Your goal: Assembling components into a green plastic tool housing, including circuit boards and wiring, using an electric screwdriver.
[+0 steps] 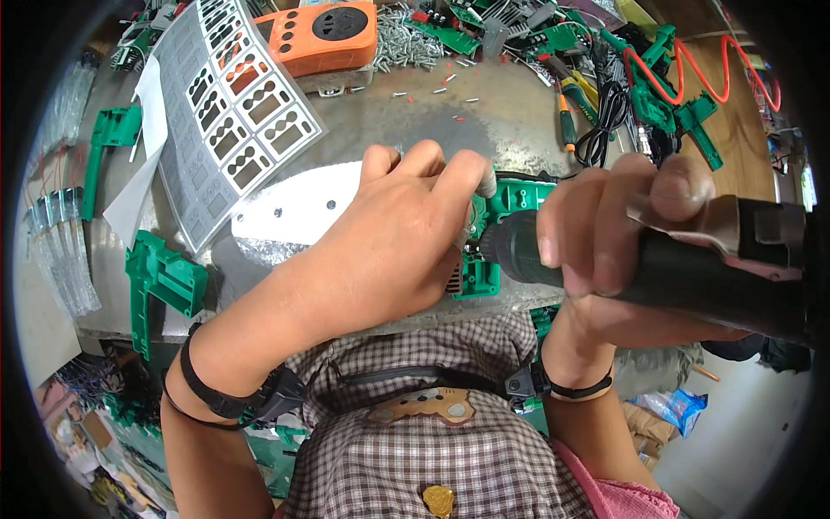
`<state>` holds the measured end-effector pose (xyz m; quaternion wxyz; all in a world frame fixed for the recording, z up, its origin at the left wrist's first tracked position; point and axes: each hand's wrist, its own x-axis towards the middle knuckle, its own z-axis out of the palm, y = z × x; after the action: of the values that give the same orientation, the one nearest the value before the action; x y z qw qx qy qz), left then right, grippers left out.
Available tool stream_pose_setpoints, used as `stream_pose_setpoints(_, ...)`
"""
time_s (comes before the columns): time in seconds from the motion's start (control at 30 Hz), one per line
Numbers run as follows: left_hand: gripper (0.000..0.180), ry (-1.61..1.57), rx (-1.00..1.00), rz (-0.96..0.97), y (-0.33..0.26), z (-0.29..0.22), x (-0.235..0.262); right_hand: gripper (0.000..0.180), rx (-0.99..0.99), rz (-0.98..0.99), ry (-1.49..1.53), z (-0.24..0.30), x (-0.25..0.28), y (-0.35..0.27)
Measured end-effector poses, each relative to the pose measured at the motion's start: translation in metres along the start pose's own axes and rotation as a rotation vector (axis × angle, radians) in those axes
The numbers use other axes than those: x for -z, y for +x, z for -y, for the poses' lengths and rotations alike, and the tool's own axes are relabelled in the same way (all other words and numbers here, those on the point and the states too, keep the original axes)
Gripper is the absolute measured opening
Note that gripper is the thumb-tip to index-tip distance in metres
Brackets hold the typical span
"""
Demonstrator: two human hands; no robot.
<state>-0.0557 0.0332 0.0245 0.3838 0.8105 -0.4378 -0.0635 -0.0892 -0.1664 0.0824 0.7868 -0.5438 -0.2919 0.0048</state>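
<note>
My left hand [406, 216] is closed on a green plastic housing [519, 197] at the front of the bench, and covers much of it. A long white plate [294, 208] with a rounded end and dark holes or screws lies to the left, passing behind that hand. My right hand [614, 221] grips a black power screwdriver [709, 285], held nearly level. Its nose points left at the housing, by the left fingertips. Exactly where the bit meets the housing is hard to make out. Dark parts show inside the housing between hand and tool.
Sheets of clear stickers [229, 130] lie at left, near loose green housings [169, 277]. An orange meter-like box [333, 39] and a heap of screws [411, 43] are at the back. Screwdrivers [566, 117], a black cable [605, 130] and a red coiled hose [683, 65] are at right.
</note>
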Motion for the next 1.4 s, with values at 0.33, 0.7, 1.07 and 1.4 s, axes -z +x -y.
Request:
stream_pose_setpoints(0.33, 0.063, -0.021, 0.053, 0.059, 0.0, 0.0, 0.002, 0.082, 0.013, 0.059, 0.037, -0.002, 0.019, 0.001)
stream_pose_setpoints(0.7, 0.063, -0.04, 0.055, 0.021, -0.003, 0.0, 0.0, 0.089, 0.004, -0.093, 0.079, -0.005, 0.008, 0.0)
stream_pose_setpoints(1.07, 0.063, 0.009, 0.1, 0.061, 0.004, -0.007, 0.001, 0.105, -0.085, -0.322, 0.063, 0.012, -0.013, 0.003)
stream_pose_setpoints(1.4, 0.054, -0.057, 0.11, 0.005, 0.007, -0.012, 0.001, 0.085, -0.049, -0.466, 0.609, -0.005, 0.018, 0.005)
